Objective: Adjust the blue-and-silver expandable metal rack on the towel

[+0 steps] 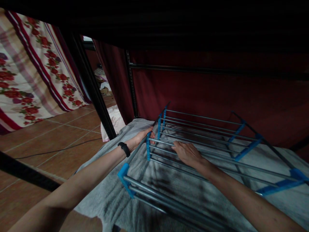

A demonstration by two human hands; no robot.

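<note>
A metal rack (169, 197) with grey tubes and blue plastic brackets lies on a grey blanket (103, 196). My left hand (144, 135), with a black band on its wrist, is wrapped round the rack's left side tube beside a blue bracket (148, 148). Some of its fingers show behind the tube. My right hand (187, 153) is closed on one of the long cross tubes, just right of that bracket. Its fingertips are partly hidden by the tube and the hand itself.
Black metal posts (93, 83) and a dark overhead frame surround the blanket. Behind the rack hangs a dark red cloth (193, 87). On the left are a floral curtain (41, 74), a tiled floor (62, 135) with a thin cable (60, 149), and a pale striped cloth (114, 120).
</note>
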